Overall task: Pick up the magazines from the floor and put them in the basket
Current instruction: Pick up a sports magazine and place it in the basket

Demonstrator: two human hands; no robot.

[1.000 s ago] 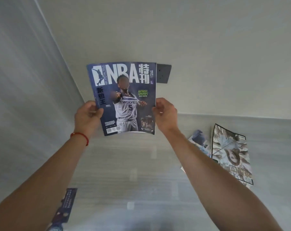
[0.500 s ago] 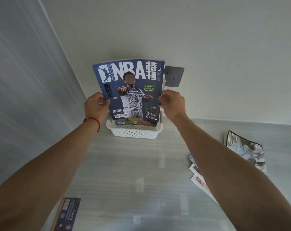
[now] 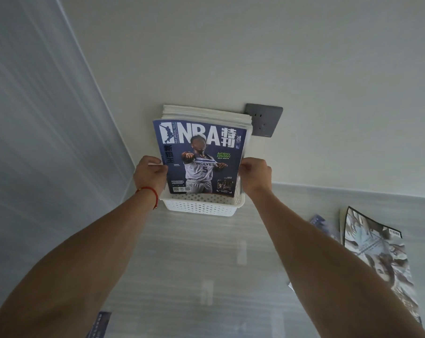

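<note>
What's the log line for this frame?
both hands hold NBA magazine | lower edge in basket | more magazines on floor

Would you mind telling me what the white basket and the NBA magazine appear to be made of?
The white basket looks like moulded plastic with a matte finish: its walls carry regular rows of small holes. The NBA magazine looks like glossy coated paper: a printed cover that bends slightly, held at its side edges by the left hand and right hand.

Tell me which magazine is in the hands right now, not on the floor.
The NBA magazine with the blue cover, gripped at its edges by the left hand and right hand, standing in the white basket. The others lie flat on the floor.
</note>
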